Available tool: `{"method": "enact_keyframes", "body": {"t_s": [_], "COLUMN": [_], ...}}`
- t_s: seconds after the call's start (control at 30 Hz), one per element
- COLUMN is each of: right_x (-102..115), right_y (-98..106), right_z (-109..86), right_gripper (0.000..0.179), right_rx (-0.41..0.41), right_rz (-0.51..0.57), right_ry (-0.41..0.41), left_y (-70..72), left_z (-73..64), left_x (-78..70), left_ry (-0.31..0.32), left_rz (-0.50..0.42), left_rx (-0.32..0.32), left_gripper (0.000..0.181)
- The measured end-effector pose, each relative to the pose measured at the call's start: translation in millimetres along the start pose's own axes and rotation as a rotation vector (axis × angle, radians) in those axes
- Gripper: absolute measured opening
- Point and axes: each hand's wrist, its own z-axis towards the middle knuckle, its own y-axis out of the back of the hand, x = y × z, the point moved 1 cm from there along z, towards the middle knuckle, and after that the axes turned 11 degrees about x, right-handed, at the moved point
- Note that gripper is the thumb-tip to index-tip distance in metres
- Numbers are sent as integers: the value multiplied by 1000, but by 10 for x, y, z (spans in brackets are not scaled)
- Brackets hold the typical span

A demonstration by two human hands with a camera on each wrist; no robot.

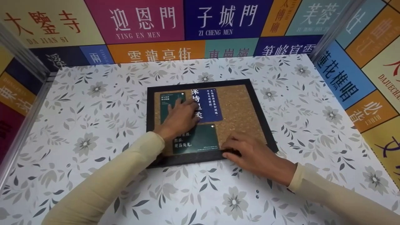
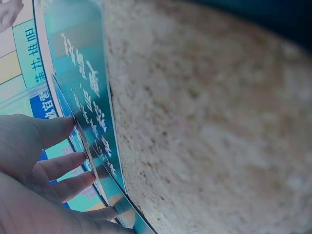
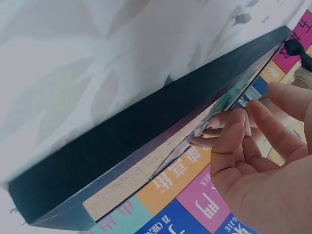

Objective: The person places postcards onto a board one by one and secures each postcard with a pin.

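Note:
A cork board (image 1: 240, 109) in a black frame (image 1: 264, 115) lies on the table. My left hand (image 1: 181, 117) reaches over its left half, fingers spread and touching the cards there. Around that hand are a dark green card (image 1: 166, 107) at the upper left, a blue card (image 1: 214, 107) with white characters, and another green card (image 1: 203, 137) below. In the left wrist view the fingertips meet the card surface. My right hand (image 1: 247, 153) is at the frame's near right edge, fingers loosely bent. The right wrist view shows nothing held in that hand (image 3: 268, 170).
A white floral cloth (image 1: 93, 125) covers the table. Colourful panels (image 1: 156, 28) with large characters stand along the back, and more panels (image 1: 340, 78) line the right side.

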Motion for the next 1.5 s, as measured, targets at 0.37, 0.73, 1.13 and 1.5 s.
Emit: {"method": "enact_keyframes", "body": {"t_s": [0.37, 0.73, 1.13, 1.5], "right_x": [49, 23, 15, 32], "right_y": [-88, -161, -184, -231], "right_z": [-307, -441, -502, -507], "right_gripper": [5, 7, 19, 17], "right_rx": [-21, -24, -21, -11], "right_rz": [-119, -176, -296, -310], "right_ry": [63, 26, -73, -81], "left_y": [9, -1, -12, -13], "left_z": [-14, -9, 14, 14], "left_x": [21, 40, 30, 9], "left_ry": [-5, -14, -2, -17], "left_rz": [5, 11, 12, 13], "left_rx": [-22, -31, -27, -16], "left_gripper": [48, 47, 48, 45]}}
